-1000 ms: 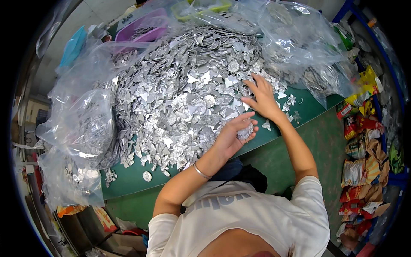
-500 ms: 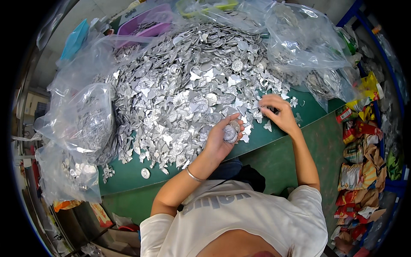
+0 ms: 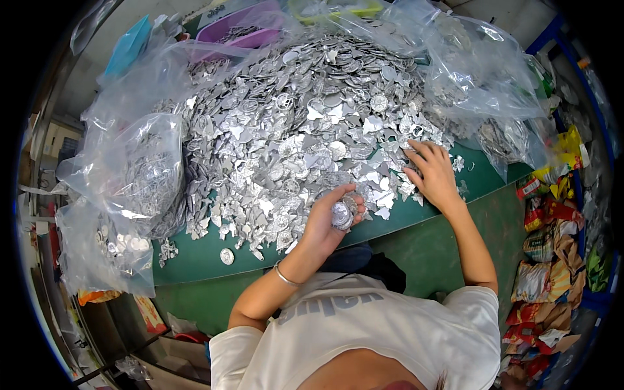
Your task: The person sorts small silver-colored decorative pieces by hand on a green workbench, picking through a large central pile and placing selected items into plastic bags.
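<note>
Silvery metal ornaments (image 3: 286, 149) on desk (image 3: 195, 266) apparently being picked over | round medallions (image 3: 342, 216) clamped in grip of left hand (image 3: 322, 222), near side | right hand (image 3: 435, 174): fingers apart, heap's right edge | fingertip pinch seemingly called for

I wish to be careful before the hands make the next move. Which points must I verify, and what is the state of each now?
1. Left hand holds its round metal pieces: ok, the fingers curl around them.
2. Number of pieces in that hand known: cannot tell, they overlap and are partly covered.
3. Right hand free of any piece: cannot tell, its underside is hidden.
4. Metal pile within the right hand's reach: ok, the fingertips are at its right side.
5. Loose pieces away from the table edge: not ok, a round disc lies near the front edge of the green table.
</note>
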### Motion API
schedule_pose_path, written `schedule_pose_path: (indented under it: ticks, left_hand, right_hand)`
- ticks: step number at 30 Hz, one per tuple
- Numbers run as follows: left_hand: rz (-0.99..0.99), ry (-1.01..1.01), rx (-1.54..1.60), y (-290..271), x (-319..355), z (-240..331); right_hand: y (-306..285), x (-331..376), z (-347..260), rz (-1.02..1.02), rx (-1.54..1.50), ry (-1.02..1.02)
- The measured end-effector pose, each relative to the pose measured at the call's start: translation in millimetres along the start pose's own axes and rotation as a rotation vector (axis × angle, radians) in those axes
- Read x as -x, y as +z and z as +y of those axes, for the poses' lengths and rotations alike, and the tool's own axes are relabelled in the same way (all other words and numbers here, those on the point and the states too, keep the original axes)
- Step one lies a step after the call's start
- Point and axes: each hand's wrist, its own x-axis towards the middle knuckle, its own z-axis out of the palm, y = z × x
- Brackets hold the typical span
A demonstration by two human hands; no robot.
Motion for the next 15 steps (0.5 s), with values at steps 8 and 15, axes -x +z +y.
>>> schedule_pose_path:
  ticks: [8,15]
  left_hand:
    - [0.052,-0.001,0.145,-1.2,10.5,-8.4]
    - [0.008,0.016,0.178,-0.8,18.9,-8.0]
  right_hand:
    - [11.9,-57.3,-37.1,0.017,-0.153,-0.201]
    - [31.3,-77.7,-19.2,-0.09,-0.048,-0.486]
